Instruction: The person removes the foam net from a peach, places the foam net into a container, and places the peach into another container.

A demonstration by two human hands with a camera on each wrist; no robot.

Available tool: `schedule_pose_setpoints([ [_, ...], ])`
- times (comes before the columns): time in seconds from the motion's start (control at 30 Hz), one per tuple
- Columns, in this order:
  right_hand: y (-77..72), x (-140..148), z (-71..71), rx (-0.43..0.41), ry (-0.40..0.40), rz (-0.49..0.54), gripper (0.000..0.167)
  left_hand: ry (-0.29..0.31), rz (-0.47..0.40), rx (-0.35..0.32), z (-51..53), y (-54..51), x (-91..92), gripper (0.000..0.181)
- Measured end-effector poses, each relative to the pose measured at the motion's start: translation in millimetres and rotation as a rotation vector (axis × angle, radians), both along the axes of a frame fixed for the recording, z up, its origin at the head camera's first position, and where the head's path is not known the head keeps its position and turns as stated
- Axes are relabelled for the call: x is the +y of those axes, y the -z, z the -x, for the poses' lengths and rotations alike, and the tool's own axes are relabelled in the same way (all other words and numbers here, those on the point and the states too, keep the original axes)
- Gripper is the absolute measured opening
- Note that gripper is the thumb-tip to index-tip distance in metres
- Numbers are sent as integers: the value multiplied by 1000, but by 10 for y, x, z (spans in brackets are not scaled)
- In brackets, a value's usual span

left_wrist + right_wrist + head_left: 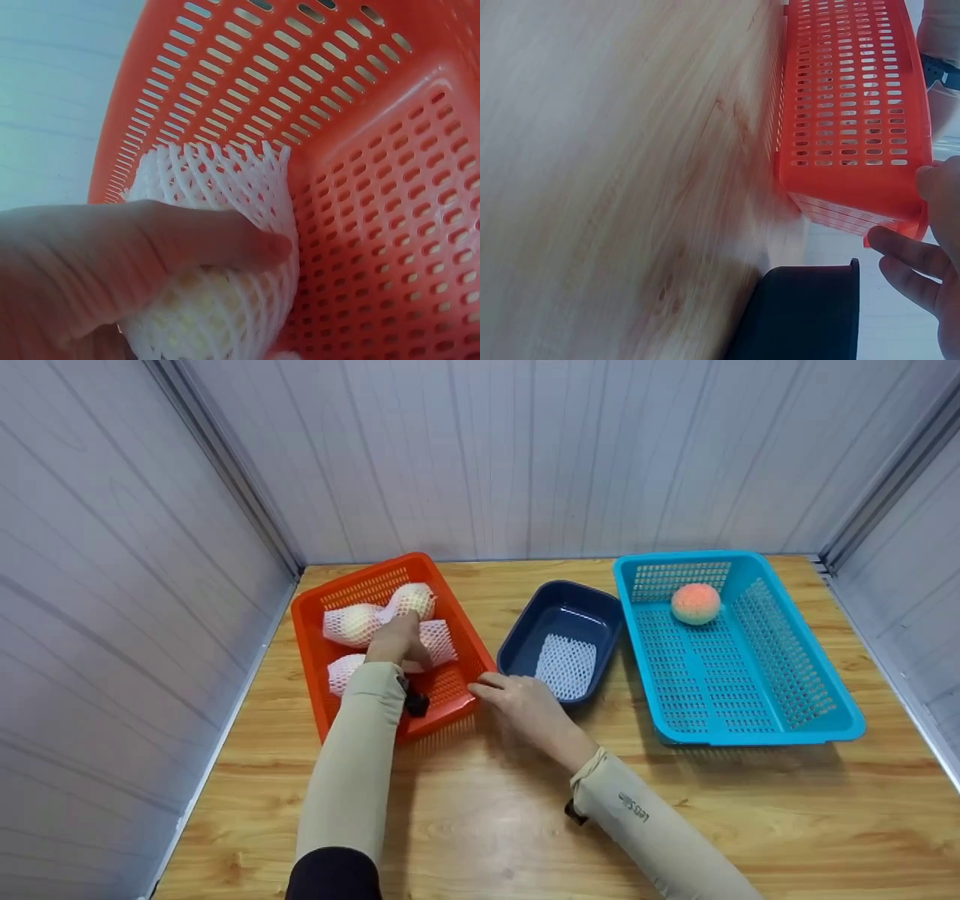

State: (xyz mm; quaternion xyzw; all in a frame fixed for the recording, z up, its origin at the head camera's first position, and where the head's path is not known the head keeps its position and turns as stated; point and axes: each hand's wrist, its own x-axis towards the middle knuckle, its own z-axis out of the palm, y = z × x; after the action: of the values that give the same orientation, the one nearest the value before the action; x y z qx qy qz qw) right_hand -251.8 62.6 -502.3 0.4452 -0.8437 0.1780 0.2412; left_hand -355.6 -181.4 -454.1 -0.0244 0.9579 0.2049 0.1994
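My left hand [397,641] reaches into the red basket [472,622] and grips a pale yellow fruit in a white foam net [217,307]. Its thumb lies across the net, whose open end sticks out past the thumb; the other fingers are mostly hidden. Beside this hand lie more netted fruit [352,624], one partly covered by the sleeve, and a piece of foam net [439,641] whose contents I cannot tell. My right hand [521,705] pinches the basket's near right corner, thumb and fingers on either side of the rim [922,214].
A dark blue tub [511,649] holding a flat white foam net [566,666] stands right of the red basket. Farther right, a turquoise basket [750,737] holds a pink and cream peach-like fruit [695,604]. Pale panel walls [495,457] enclose the wooden table [487,825].
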Motion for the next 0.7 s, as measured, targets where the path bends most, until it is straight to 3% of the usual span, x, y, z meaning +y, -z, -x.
schedule_pose_setpoints([
  [0.13,-7,-3,4,-3,-15,2,34,24,42,70,-57,-86,24,66],
  [0.43,-30,16,10,-28,-27,10,33,67,69,162,-110,-305,143,71],
  [0.7,-89,105,-74,-53,-52,63,30,138,94,318,-315,-492,285,79],
])
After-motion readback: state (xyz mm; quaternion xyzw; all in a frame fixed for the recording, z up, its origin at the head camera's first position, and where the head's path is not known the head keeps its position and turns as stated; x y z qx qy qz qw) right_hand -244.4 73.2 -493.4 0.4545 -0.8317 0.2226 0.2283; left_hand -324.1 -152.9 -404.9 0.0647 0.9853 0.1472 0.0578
